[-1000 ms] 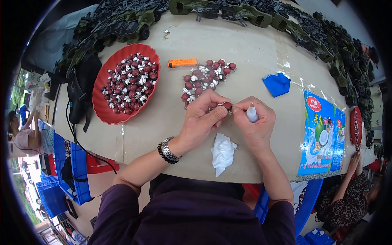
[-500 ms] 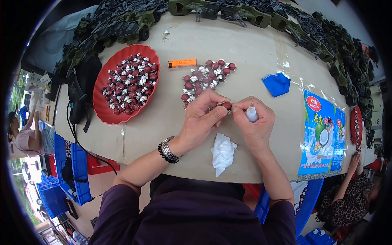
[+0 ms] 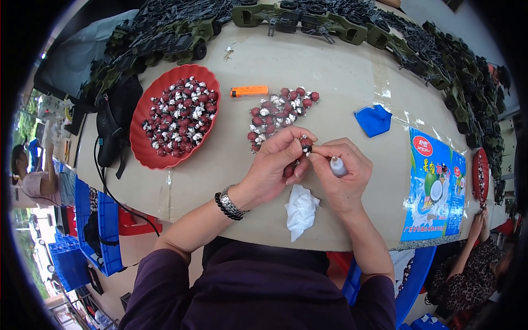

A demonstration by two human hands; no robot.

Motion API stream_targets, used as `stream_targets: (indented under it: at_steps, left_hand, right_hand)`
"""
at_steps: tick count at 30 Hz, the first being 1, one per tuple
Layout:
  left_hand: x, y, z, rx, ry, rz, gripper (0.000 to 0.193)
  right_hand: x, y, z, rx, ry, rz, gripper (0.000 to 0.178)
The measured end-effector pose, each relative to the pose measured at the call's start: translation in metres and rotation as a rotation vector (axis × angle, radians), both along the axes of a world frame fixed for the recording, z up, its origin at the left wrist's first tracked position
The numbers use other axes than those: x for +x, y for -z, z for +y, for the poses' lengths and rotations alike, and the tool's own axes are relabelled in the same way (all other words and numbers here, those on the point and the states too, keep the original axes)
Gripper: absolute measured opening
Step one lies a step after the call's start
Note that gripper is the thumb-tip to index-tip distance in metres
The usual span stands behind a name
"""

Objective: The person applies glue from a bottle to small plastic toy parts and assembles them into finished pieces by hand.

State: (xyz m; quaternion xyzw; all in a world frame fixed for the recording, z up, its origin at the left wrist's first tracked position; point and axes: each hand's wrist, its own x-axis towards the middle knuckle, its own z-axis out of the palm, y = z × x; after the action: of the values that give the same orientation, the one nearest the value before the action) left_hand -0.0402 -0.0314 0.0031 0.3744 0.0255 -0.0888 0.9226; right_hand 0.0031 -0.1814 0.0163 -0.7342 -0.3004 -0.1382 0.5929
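Observation:
My left hand [image 3: 269,165] pinches a small dark red and white ball-shaped trinket [image 3: 306,144] between thumb and forefinger. A second dark red ball [image 3: 289,169] is tucked under its curled fingers. Close beside it, my right hand [image 3: 352,179] is closed around a slim white tube [image 3: 337,166] with a narrow tip pointing up. The right thumb and fingertip also touch the pinched trinket. Just beyond my left hand lies a loose pile of the same red and white trinkets [image 3: 280,110]. A crumpled white tissue [image 3: 302,212] rests below my hands.
A red scalloped bowl [image 3: 148,154] full of trinkets stands at left, beside a black pouch [image 3: 118,115] with a cord. An orange box [image 3: 249,91], blue cloth [image 3: 373,120] and blue printed sheet [image 3: 434,187] lie on the table. Green toy vehicles [image 3: 352,30] line the far edge. Another person [image 3: 467,269] sits at right.
The pinched trinket has been turned, so its white and dark parts now face differently. A second ball has come into sight under my left fingers. The right hand still holds the tube.

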Motion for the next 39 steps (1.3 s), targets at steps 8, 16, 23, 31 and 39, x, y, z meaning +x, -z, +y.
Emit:
stream_targets:
  at_steps: [8,16,23,31,39]
  left_hand:
    - [0.000,0.000,0.000,-0.008,0.009,-0.019,0.024]
    - [0.001,-0.004,0.001,-0.027,-0.029,0.033,0.024]
    - [0.000,0.001,0.002,0.149,-0.094,-0.064,0.030]
    - [0.002,-0.001,0.006,0.186,-0.104,-0.091,0.031]
    - [0.001,0.000,0.005,0.189,-0.113,-0.098,0.027]
  right_hand:
    - [0.000,-0.001,0.001,-0.003,0.005,-0.003,0.016]
    - [0.001,-0.006,0.003,-0.028,-0.025,-0.042,0.027]
    - [0.004,0.002,0.004,-0.100,0.000,-0.174,0.029]
    - [0.003,-0.007,-0.004,0.284,-0.178,0.839,0.021]
    - [0.005,-0.006,-0.003,0.418,-0.277,1.040,0.023]
